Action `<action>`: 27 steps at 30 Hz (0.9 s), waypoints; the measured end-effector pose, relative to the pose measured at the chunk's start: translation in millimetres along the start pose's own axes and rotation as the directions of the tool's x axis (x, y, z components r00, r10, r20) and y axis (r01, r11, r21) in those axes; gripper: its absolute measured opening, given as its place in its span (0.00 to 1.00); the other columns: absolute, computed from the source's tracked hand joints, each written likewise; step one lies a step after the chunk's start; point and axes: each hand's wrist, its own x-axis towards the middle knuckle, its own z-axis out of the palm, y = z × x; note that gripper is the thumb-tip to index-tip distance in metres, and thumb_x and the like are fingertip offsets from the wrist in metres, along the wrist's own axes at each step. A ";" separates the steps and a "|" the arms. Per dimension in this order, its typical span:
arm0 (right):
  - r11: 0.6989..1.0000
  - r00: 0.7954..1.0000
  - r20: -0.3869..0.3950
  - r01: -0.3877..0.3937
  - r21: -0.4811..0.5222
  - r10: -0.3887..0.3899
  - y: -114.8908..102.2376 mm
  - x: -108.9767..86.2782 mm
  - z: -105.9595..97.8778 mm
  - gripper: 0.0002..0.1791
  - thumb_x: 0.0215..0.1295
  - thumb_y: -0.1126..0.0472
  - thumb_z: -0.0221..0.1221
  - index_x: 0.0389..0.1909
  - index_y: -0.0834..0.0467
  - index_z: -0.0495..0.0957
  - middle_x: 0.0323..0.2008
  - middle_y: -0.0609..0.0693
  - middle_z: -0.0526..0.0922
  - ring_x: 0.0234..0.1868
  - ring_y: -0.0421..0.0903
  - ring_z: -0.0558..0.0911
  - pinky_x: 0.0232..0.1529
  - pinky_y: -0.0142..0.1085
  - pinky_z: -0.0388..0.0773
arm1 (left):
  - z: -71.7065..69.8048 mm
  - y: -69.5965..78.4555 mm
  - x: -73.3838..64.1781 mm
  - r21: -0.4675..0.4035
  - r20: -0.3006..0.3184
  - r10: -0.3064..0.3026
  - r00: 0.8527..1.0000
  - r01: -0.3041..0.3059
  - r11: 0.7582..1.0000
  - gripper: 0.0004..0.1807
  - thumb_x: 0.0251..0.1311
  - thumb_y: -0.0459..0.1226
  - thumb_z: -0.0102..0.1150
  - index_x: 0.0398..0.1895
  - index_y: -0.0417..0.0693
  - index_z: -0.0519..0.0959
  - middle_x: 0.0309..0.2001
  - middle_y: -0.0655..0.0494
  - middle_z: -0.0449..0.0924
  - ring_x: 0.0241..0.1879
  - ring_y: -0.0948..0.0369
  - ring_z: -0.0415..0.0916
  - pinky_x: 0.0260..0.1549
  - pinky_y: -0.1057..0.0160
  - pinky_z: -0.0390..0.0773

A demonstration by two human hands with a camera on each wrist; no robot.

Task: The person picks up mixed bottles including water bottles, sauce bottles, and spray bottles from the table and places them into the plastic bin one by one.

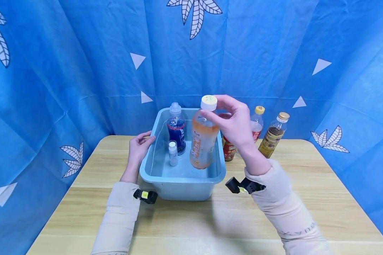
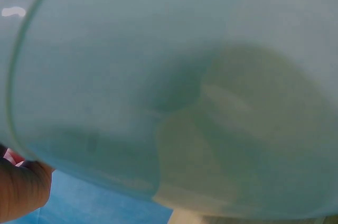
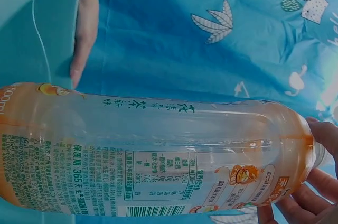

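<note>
My right hand (image 1: 234, 118) pinches an orange-tinted, labelled drink bottle (image 1: 204, 141) by its neck, just below the white cap. The bottle hangs nearly upright over the right side of a light blue plastic basin (image 1: 182, 187). In the right wrist view its printed label (image 3: 158, 166) lies across the picture, with fingers at the neck end. At the basin's left rim, my left hand (image 1: 139, 146) holds the edge with thumb and fingers. Inside the basin stand a dark blue bottle (image 1: 177, 132) with a clear cap and a small clear white-capped bottle (image 1: 173, 156).
Right of the basin, on the wooden table (image 1: 274, 205), stand a yellow-capped bottle with a red label (image 1: 256, 125), a gold-capped bottle of yellowish liquid (image 1: 272, 138) and a partly hidden red container (image 1: 228, 150). A blue curtain (image 1: 258, 53) hangs behind.
</note>
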 end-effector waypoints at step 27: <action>0.997 0.995 0.053 -0.080 -0.014 0.081 39.4 -27.7 61.7 0.18 0.50 0.57 0.65 0.43 0.58 0.78 0.40 0.47 0.80 0.39 0.39 0.77 0.36 0.35 0.76 | -0.6 1.6 -1.2 -0.009 0.002 -0.014 1.000 0.014 1.000 0.24 0.58 0.44 0.54 0.57 0.46 0.69 0.48 0.42 0.73 0.46 0.51 0.73 0.47 0.58 0.72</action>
